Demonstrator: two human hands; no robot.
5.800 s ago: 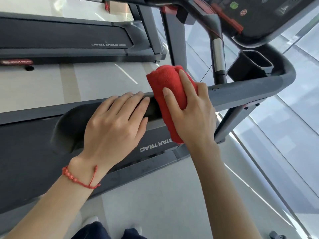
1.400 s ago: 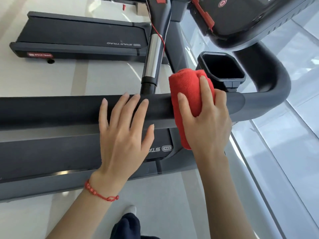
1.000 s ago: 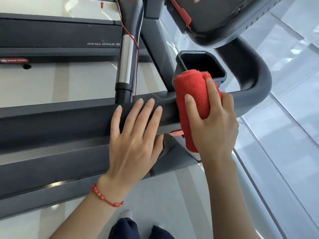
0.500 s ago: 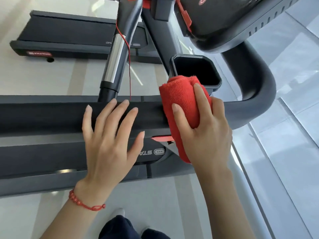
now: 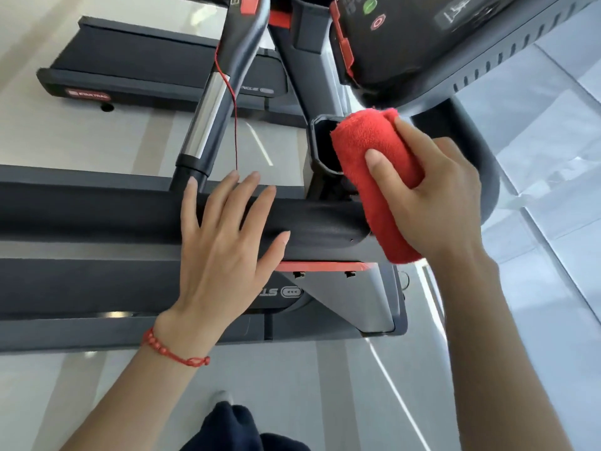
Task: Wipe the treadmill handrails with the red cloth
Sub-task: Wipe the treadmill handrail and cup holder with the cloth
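While the left hand (image 5: 224, 252) lay flat and open on the handrail (image 5: 97, 213), the right hand (image 5: 435, 196) gripped the red cloth (image 5: 367, 164).
From the head camera, the folded cloth draped over the handrail at its right end, just in front of the black cup holder (image 5: 320, 138), thumb and fingers closed around it; a red bracelet (image 5: 172, 351) circled the left wrist below the handrail, and the console (image 5: 422, 43) sat above.

right hand (image 5: 435, 196) gripping red cloth (image 5: 374, 177), handrail (image 5: 97, 213)
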